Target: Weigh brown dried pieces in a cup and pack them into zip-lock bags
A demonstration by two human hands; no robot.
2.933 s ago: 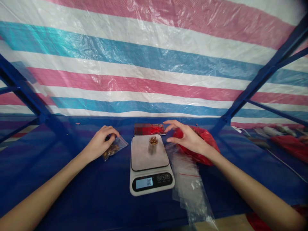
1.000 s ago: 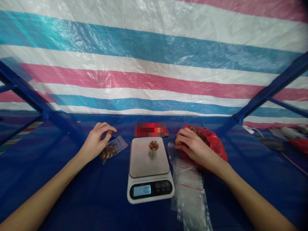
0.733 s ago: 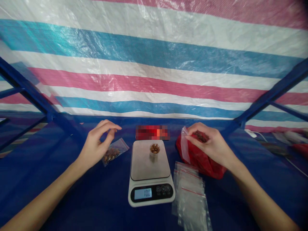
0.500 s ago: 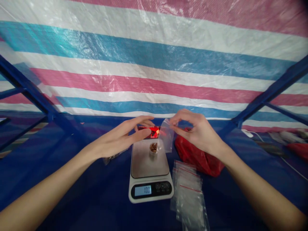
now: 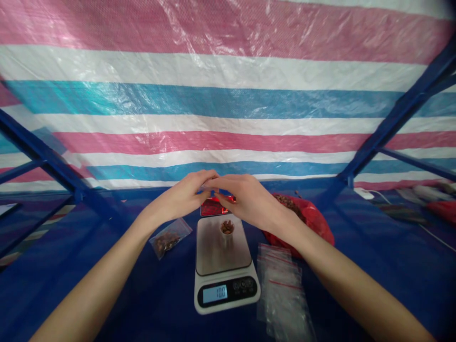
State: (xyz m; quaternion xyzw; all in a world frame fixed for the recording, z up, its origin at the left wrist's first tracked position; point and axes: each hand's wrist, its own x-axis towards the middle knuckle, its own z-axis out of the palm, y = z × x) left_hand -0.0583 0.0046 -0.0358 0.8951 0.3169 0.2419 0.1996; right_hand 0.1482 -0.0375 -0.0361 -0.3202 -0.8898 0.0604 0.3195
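Above the far end of the kitchen scale, my left hand and my right hand meet, fingers pinched together. Between the fingertips shows a sliver of a clear zip bag; most of it is hidden. A small cup heaped with brown dried pieces stands on the steel plate, and the display reads 10.0. Partly behind my fingers lies a phone with a red picture on its screen.
Left of the scale lies a filled zip bag. On the right are a red plastic bag of brown pieces and a stack of flat zip bags. Blue metal bars slant up on both sides before a striped sheet.
My right hand has moved left with the zip bag, and my left hand has closed in to meet it. The view has tilted up slightly. The scale still reads 10.0.
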